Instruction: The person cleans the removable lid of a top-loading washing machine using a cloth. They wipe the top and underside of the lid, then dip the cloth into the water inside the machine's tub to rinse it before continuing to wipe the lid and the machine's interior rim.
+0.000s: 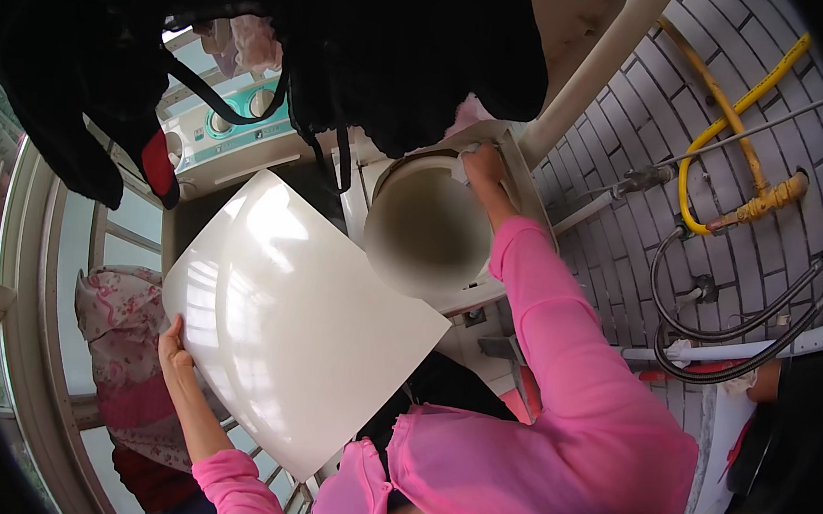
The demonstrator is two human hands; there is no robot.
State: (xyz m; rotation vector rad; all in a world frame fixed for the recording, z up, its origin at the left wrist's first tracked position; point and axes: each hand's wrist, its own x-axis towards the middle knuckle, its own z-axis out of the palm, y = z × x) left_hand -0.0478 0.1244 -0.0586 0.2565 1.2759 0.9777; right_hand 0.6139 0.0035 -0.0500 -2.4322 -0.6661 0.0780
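Observation:
My left hand point(176, 349) grips the left edge of a glossy white panel point(312, 322), curved along one side, which looks like a washing machine lid. The panel is tilted in front of a twin-tub washing machine point(228, 148) with a teal control strip and knobs. My right hand point(485, 167) is closed around a crumpled whitish cloth or tissue point(462, 167) at the upper right rim of the machine's round tub opening point(424, 233). The inside of that opening is blurred, so its contents cannot be made out. The panel hides part of the machine's left side.
Black clothes point(413, 54) hang low over the machine, with straps dangling. On the tiled wall at right run a yellow pipe point(750, 95), a brass valve point(763, 205) and braided hoses point(660, 276). A floral cloth point(128, 351) hangs by the window frame point(32, 285) at left.

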